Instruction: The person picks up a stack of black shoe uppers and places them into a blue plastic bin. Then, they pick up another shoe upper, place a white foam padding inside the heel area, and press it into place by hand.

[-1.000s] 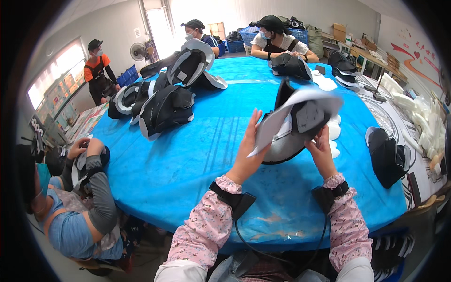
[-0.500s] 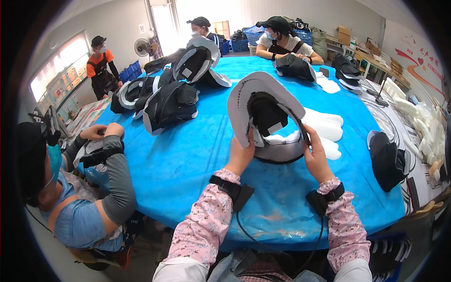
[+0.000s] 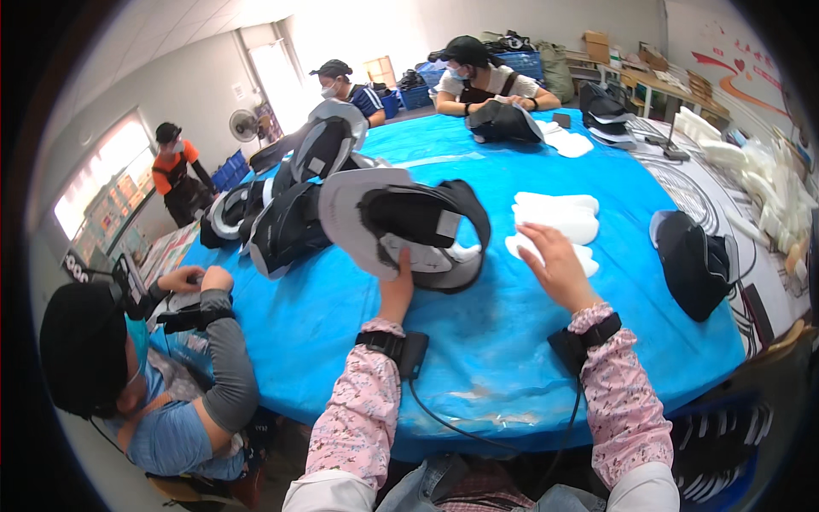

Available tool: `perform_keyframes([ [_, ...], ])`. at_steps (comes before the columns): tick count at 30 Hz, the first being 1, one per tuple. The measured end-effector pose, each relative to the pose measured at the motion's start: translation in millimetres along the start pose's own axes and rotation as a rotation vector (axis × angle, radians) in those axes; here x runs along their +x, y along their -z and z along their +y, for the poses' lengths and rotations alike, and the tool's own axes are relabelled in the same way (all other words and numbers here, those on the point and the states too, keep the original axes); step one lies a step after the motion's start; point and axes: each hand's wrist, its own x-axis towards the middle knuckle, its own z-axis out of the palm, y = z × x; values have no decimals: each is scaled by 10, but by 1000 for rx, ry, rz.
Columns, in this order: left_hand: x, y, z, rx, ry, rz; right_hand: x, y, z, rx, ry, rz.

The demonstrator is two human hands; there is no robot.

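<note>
A black-and-grey cap point(image 3: 467, 273) with its hollow inside turned toward me is held up over the table. My left hand point(image 3: 396, 292) grips its lower edge near the pale grey brim, with the thumb inside the rim. A white lining piece shows within the cap. My right hand point(image 3: 559, 271) is apart from the cap, fingers outstretched, at the front of several white rounded pads point(image 3: 559, 218) lying on the blue sheet. The fingertips overlap the nearest pad; whether they touch it I cannot tell.
A blue-covered table point(image 3: 503, 367) spreads before me. Several caps point(image 3: 294, 218) are heaped at left, and a single black cap point(image 3: 695, 264) lies at right. A co-worker point(image 3: 162, 358) sits close at left; others are across the table. White pieces point(image 3: 763, 183) pile up at far right.
The cap has moved left and tilted in my left hand. My right hand has let go of its rim and now reaches over the white pads with fingers spread.
</note>
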Motion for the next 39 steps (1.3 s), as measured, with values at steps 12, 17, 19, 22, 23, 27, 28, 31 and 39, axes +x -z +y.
perform_keyframes([
  [12,21,59,365,-623,425,-297,-244,110,602,-388,-265,-111],
  [17,22,83,352,-769,474,-322,-248,110,593,-487,-279,-117],
  [19,50,85,272,-658,497,-325,-223,93,567,-443,-265,-99],
  [22,47,-3,206,-529,223,-228,-200,50,552,-336,-228,-11],
  [23,89,-8,135,-614,208,-246,-187,34,550,-268,-203,61],
  [27,49,-99,344,-556,379,-199,-171,114,603,-139,-369,94],
  [28,62,-66,291,-548,380,-183,-136,117,536,-113,-405,116],
  [31,41,-91,259,-286,85,-57,-54,129,389,-36,-443,248],
  [39,-208,54,1332,-164,-558,-75,0,142,-304,413,-198,418],
])
